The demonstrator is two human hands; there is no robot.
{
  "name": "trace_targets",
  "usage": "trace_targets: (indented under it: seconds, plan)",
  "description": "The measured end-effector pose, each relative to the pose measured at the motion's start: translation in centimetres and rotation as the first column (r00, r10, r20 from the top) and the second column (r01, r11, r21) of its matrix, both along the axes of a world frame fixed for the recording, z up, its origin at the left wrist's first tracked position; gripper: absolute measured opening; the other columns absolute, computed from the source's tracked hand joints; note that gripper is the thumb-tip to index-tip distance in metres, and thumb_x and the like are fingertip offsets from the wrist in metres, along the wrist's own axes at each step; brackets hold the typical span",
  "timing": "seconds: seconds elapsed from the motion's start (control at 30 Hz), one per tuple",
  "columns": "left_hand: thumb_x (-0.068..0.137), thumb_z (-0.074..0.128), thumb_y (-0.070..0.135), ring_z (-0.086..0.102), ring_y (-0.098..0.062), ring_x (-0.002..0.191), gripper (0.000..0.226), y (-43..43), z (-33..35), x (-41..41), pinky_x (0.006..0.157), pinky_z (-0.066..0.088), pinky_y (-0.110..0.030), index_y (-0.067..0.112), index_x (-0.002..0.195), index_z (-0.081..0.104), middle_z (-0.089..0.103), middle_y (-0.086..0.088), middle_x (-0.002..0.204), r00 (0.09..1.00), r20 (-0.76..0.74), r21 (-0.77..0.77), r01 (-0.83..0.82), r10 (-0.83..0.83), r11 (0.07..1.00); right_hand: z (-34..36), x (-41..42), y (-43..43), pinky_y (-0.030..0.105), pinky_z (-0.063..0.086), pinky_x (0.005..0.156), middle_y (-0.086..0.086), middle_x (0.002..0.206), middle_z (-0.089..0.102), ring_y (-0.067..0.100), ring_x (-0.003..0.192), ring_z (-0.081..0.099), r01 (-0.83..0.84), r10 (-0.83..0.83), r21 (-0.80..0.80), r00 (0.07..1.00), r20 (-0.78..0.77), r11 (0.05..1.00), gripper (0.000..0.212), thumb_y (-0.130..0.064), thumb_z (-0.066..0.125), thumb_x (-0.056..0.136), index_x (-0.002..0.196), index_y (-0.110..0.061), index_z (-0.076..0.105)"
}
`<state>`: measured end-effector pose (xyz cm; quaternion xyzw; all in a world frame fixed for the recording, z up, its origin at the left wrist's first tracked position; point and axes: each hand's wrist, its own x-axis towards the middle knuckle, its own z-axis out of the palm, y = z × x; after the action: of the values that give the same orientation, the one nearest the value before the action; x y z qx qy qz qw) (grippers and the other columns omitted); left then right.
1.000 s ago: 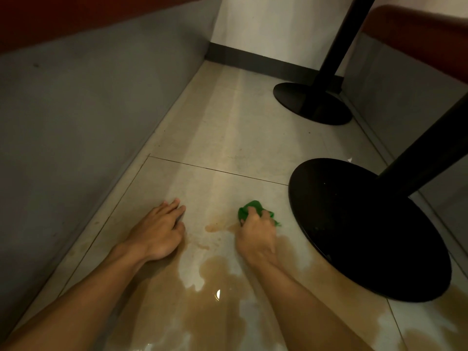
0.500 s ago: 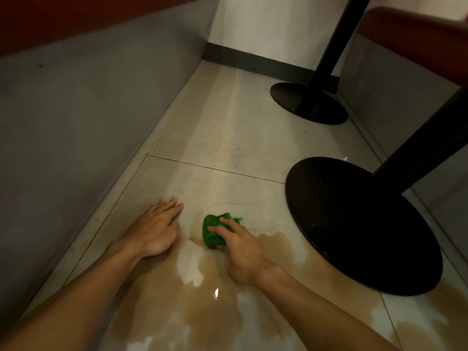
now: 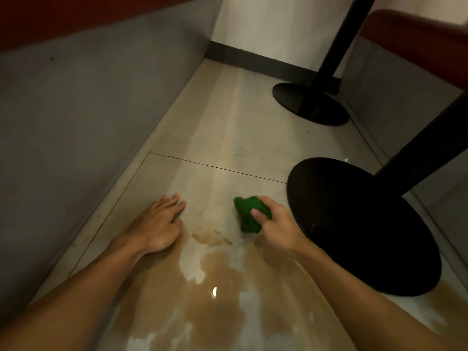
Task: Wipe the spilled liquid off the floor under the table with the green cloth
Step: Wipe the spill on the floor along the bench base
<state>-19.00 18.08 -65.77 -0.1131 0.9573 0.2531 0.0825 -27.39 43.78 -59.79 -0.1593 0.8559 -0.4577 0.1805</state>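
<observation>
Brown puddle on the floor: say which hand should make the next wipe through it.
Right. The right hand grips the green cloth at the far edge of the puddle, so it can likely pull straight back through the liquid. The left hand lies flat on the tile, holding nothing.

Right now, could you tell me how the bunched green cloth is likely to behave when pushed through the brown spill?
The bunched green cloth looks soft and floppy: it crumples into a wad inside the right hand. It probably glides easily, since the glossy tiled floor is wet with brown liquid. Soaked, it would likely feel heavier and drip when lifted.
</observation>
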Motion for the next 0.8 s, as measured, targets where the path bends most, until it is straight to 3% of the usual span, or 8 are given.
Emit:
trace_targets:
  seconds: [0.07, 0.13, 0.2, 0.27, 0.4, 0.53, 0.7, 0.8]
  plan:
    - [0.094, 0.034, 0.031, 0.002, -0.008, 0.146, 0.058, -0.1, -0.1, -0.1, 0.119, 0.01, -0.037, 0.033, 0.15, 0.022, 0.005, 0.015, 0.159, 1.0, 0.006, 0.01, 0.002, -0.002, 1.0, 0.1, -1.7, 0.4, 0.019, 0.046, 0.087, 0.003, 0.12, 0.059, 0.016, 0.108, 0.056, 0.149, -0.136, 0.066, 0.977, -0.164, 0.987, 0.032, -0.015, 0.049, 0.098, 0.13, -0.018, 0.053]
    - [0.093, 0.034, 0.032, 0.002, -0.008, 0.146, 0.058, -0.3, -0.2, -0.1, 0.119, 0.011, -0.039, 0.033, 0.15, 0.022, 0.005, 0.015, 0.159, 1.0, 0.007, 0.012, 0.003, -0.003, 1.0, -0.7, -3.3, 1.0, 0.03, 0.045, 0.095, 0.007, 0.124, 0.055, 0.021, 0.111, 0.054, 0.223, -0.125, 0.261, 0.931, -0.344, 0.939, 0.034, -0.013, 0.048, 0.098, 0.131, -0.016, 0.05]
    - [0.093, 0.035, 0.033, 0.002, -0.008, 0.146, 0.059, -0.3, -0.4, -0.1, 0.119, 0.012, -0.04, 0.034, 0.15, 0.021, 0.005, 0.015, 0.159, 1.0, 0.003, 0.005, 0.007, -0.007, 1.0, -2.6, -4.2, 1.2, 0.042, 0.04, 0.106, 0.011, 0.137, 0.047, 0.028, 0.121, 0.049, 0.207, -0.023, 0.502, 0.938, -0.347, 0.84, 0.039, -0.014, 0.046, 0.098, 0.137, -0.016, 0.043]
    - [0.094, 0.036, 0.033, 0.001, -0.008, 0.146, 0.058, -0.2, -0.4, 0.0, 0.119, 0.012, -0.041, 0.035, 0.15, 0.02, 0.004, 0.016, 0.158, 1.0, 0.0, 0.0, 0.004, -0.004, 1.0, -4.4, -4.6, 0.6, 0.043, 0.028, 0.114, 0.013, 0.149, 0.035, 0.031, 0.135, 0.035, 0.186, 0.004, 0.594, 0.953, -0.304, 0.783, 0.046, -0.016, 0.045, 0.099, 0.143, -0.017, 0.035]
    - [0.095, 0.035, 0.033, 0.0, -0.008, 0.146, 0.058, -0.1, -0.2, 0.0, 0.119, 0.01, -0.041, 0.035, 0.15, 0.018, 0.002, 0.017, 0.158, 1.0, 0.018, 0.007, -0.002, 0.002, 1.0, -5.5, -4.1, -2.7, 0.042, 0.021, 0.118, 0.005, 0.155, 0.022, 0.025, 0.143, 0.021, 0.215, -0.071, 0.453, 0.947, -0.315, 0.865, 0.046, -0.024, 0.044, 0.099, 0.144, -0.025, 0.034]
    - [0.095, 0.035, 0.031, 0.0, -0.007, 0.146, 0.058, 0.1, 0.3, 0.1, 0.119, 0.008, -0.04, 0.035, 0.151, 0.018, 0.001, 0.018, 0.158, 1.0, 0.019, -0.005, -0.001, 0.001, 1.0, -5.6, -2.4, -6.5, 0.032, 0.018, 0.116, 0.001, 0.156, 0.023, 0.023, 0.142, 0.022, 0.003, 0.128, 0.393, 0.943, -0.308, 0.919, 0.043, -0.027, 0.05, 0.097, 0.14, -0.028, 0.042]
    - [0.099, 0.03, 0.025, 0.001, -0.009, 0.146, 0.054, 0.2, 0.0, 0.4, 0.119, 0.009, -0.037, 0.033, 0.151, 0.016, 0.002, 0.015, 0.159, 1.0, -0.021, -0.054, 0.017, -0.018, 0.998, -4.9, 1.7, -7.5, 0.026, 0.018, 0.115, 0.001, 0.155, 0.027, 0.021, 0.142, 0.024, -0.319, 0.462, 0.413, 0.831, -0.311, 0.853, 0.043, -0.028, 0.053, 0.096, 0.138, -0.029, 0.045]
    - [0.1, 0.027, 0.025, 0.0, -0.009, 0.146, 0.053, -0.1, -0.3, 0.3, 0.12, 0.007, -0.034, 0.031, 0.151, 0.015, 0.002, 0.013, 0.159, 0.999, -0.025, -0.07, 0.036, -0.038, 0.997, -3.9, 2.5, -4.8, 0.008, 0.011, 0.108, -0.004, 0.156, 0.026, 0.014, 0.143, 0.023, -0.406, 0.562, 0.444, 0.767, -0.31, 0.799, 0.043, -0.024, 0.053, 0.096, 0.139, -0.029, 0.046]
